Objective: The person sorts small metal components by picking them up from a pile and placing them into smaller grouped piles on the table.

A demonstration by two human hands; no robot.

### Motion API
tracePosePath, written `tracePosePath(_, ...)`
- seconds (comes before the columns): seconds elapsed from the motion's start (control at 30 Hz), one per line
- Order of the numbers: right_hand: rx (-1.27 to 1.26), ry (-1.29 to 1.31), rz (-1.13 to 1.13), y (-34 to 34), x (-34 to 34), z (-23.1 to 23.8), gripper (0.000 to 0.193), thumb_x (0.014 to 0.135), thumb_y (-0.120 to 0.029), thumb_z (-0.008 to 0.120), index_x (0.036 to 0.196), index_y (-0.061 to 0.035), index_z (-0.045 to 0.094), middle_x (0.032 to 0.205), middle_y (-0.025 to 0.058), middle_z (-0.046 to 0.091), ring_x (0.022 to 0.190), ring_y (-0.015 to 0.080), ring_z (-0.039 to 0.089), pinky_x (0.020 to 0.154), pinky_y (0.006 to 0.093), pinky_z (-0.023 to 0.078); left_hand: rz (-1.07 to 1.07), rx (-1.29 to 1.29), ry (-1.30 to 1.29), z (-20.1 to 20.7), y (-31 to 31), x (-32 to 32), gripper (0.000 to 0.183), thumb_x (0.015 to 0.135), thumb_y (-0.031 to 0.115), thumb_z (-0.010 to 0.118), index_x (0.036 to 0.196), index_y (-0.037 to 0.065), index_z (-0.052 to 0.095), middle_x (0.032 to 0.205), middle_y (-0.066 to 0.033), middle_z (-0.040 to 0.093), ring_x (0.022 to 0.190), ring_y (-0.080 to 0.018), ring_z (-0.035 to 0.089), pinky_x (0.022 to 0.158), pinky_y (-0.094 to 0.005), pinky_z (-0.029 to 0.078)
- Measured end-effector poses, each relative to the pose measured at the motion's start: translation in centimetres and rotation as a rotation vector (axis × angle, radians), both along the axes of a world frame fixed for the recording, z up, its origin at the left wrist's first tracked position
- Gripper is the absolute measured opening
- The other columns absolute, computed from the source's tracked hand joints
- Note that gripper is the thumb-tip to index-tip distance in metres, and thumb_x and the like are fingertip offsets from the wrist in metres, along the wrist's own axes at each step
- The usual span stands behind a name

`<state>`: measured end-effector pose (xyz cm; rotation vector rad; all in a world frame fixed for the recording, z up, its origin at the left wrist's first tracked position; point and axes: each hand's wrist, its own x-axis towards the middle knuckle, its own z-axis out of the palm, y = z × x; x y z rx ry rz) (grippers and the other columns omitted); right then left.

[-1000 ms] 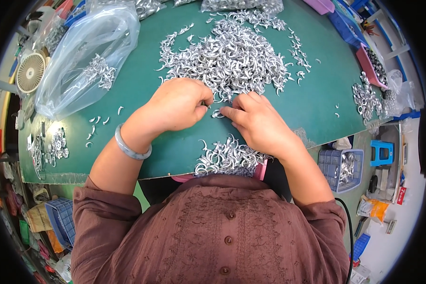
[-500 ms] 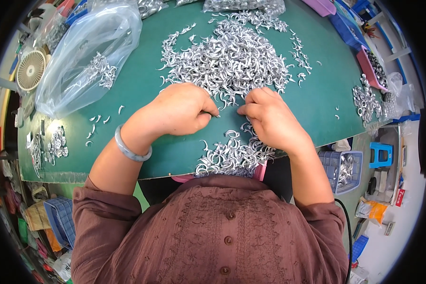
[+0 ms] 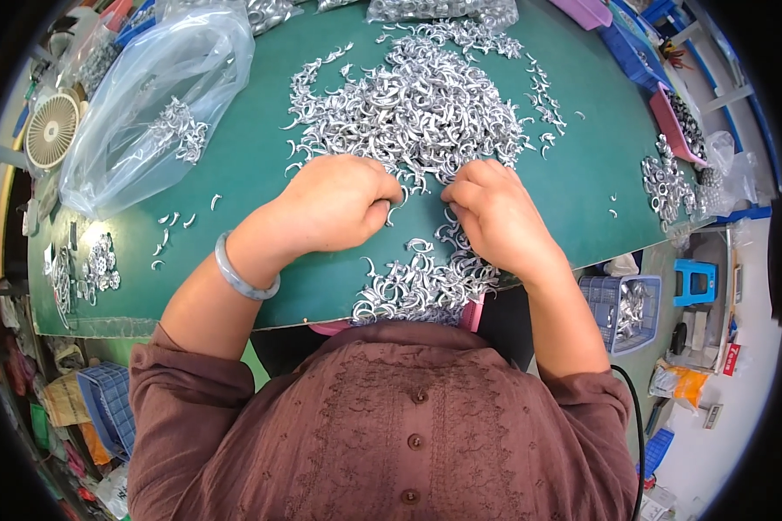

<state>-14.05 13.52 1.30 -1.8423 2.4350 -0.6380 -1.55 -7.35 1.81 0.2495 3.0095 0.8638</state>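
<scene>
A big heap of small curved silver metal pieces (image 3: 417, 100) lies on the green table. At its near edge my left hand (image 3: 334, 201), with a pale bangle (image 3: 241, 273) on the wrist, is closed in a pinch on one curved metal piece (image 3: 391, 214). Across a narrow gap, my right hand (image 3: 500, 213) is closed too, fingertips pressed together by the heap's edge; whatever they hold is hidden. Between my forearms, a smaller pile of curved pieces (image 3: 421, 285) reaches the table's near edge, above a pink container (image 3: 472, 314) that is mostly covered.
A clear plastic bag (image 3: 126, 169) with some curved pieces inside lies to the left. Ring-shaped metal parts (image 3: 665, 184) and a pink tray (image 3: 673, 126) are at the right. Below the table's right edge stands a blue basket (image 3: 617, 326). A fan (image 3: 52, 130) is at far left.
My left fingertips have closed in slightly, and the curved piece at them now shows more plainly, hanging down. My right hand has barely moved. The whole view has shifted a little.
</scene>
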Motion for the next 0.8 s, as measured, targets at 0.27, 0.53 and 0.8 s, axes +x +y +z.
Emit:
tracePosePath(0.27, -0.097, 0.059, -0.113, -2.6, 1.1, -1.4, 0.013, 0.075, -0.012, 0.074, 0.085, -0.0068, 0.069, 0.087, 0.0071, 0.059, 0.093, 0.0280, 0.056, 0.084, 0.0407, 0.042, 0.061, -0.036, 0.062, -0.5, 0.5, 0.0, 0.025, 0.081, 0.012, 0.059, 0.103, 0.008, 0.070, 0.096, -0.0116, 0.068, 0.089, -0.0331, 0.065, 0.078, -0.0430, 0.052)
tracePosePath(0.53, -0.073, 0.091, -0.102, -2.7, 0.9, -1.3, 0.003, 0.076, -0.009, 0.069, 0.079, -0.0077, 0.069, 0.081, 0.0058, 0.059, 0.087, 0.0273, 0.057, 0.083, 0.0402, 0.039, 0.084, -0.018, 0.142, -1.1, 1.0, -0.2, 0.018, 0.082, 0.015, 0.060, 0.096, 0.009, 0.070, 0.089, -0.0100, 0.068, 0.084, -0.0323, 0.065, 0.074, -0.0437, 0.052)
tracePosePath(0.8, -0.060, 0.071, -0.067, -2.3, 0.4, -1.4, 0.006, 0.077, -0.005, 0.065, 0.080, -0.0078, 0.069, 0.082, 0.0062, 0.060, 0.089, 0.0272, 0.057, 0.084, 0.0407, 0.039, 0.227, -0.136, 0.173, -2.2, 2.8, -1.9, 0.012, 0.082, 0.020, 0.062, 0.081, 0.008, 0.067, 0.079, -0.0091, 0.066, 0.077, -0.0316, 0.065, 0.069, -0.0442, 0.051)
